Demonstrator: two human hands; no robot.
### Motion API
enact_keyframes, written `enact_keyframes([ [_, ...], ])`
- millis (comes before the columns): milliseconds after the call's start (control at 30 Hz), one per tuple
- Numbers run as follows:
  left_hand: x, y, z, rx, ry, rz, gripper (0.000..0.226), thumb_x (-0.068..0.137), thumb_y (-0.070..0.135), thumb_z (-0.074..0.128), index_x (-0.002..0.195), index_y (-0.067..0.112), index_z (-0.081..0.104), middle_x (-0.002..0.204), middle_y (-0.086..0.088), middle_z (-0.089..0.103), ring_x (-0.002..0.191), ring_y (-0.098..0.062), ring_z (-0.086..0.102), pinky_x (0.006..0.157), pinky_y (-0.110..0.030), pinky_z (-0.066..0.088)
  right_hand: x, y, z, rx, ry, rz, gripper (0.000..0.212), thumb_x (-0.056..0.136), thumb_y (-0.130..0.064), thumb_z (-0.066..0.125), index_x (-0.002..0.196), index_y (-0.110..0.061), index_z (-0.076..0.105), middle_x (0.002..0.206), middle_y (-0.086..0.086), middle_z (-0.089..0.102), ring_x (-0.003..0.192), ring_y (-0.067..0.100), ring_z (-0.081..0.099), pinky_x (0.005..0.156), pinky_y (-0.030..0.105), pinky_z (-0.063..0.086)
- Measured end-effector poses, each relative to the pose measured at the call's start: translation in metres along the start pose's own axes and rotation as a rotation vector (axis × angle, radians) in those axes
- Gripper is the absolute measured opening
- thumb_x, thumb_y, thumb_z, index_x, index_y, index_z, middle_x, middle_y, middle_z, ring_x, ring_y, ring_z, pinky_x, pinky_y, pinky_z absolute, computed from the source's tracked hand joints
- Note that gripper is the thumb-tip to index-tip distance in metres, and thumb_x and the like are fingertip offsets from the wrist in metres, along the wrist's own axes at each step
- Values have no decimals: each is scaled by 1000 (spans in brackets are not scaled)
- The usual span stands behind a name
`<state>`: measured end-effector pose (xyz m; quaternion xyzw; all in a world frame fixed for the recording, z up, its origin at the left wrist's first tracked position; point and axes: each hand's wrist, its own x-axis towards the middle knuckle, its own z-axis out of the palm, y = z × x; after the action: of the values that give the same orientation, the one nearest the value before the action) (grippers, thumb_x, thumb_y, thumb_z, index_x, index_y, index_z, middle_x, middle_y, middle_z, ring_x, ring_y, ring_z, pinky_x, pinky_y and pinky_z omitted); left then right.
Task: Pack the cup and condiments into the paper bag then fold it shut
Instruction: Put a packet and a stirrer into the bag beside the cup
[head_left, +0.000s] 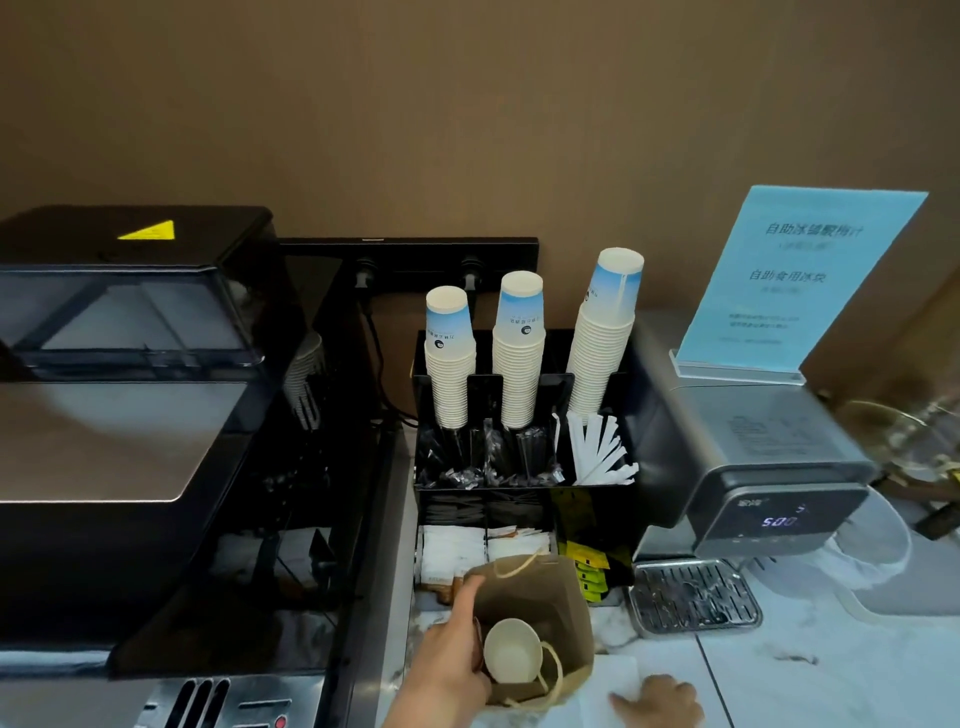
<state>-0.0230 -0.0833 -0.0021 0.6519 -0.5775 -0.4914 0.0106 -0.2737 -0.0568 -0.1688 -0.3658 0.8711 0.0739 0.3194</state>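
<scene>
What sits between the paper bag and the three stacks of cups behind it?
In the head view, the organizer's packet trays lie between the paper bag and the cup stacks: white sachets, dark packets, then stirrers and white straws.

your left hand (451, 656) and forearm are bare; no sleeve, glove, watch or ring is visible. your right hand (662, 699) is likewise bare, cut off at the frame's lower edge, with only knuckles and fingers showing.
</scene>
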Motion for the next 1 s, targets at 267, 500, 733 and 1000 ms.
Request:
enact_keyframes([
  [267, 4, -5, 5, 56, -7, -12, 99, 82, -1, 59, 152, 44, 5, 135, -15, 56, 125, -29, 55, 111, -40, 43, -16, -12, -12, 599, 28, 11, 34, 88, -16, 63, 62, -10, 42, 64, 8, 45, 81, 30, 57, 78, 32, 42],
  [500, 10, -12, 8, 41, -5, 17, 101, 80, 1, 62, 151, 44, 5, 133, -14, 59, 123, -30, 56, 111, -42, 44, -86, -7, -102, 1498, -187, -40, 42, 72, 14, 70, 109, -3, 61, 101, 22, 64, 101, 39, 58, 84, 47, 49],
  [733, 6, -9, 9, -12, 14, 5, 92, 83, 5, 57, 152, 44, 9, 90, 3, 56, 106, -21, 62, 107, -32, 45, -156, -56, -147, 1174, -554, -333, 34, 77, 11, 72, 105, -6, 64, 96, 18, 75, 90, 35, 70, 70, 41, 57],
  [1000, -12, 4, -4, 3, 5, 38, 75, 97, 20, 43, 152, 37, -4, 117, -5, 55, 107, -19, 54, 98, -25, 42, -137, -125, -116, 524, -733, -528, 28, 85, -7, 63, 112, -9, 72, 108, 2, 76, 104, 15, 68, 97, 30, 52],
])
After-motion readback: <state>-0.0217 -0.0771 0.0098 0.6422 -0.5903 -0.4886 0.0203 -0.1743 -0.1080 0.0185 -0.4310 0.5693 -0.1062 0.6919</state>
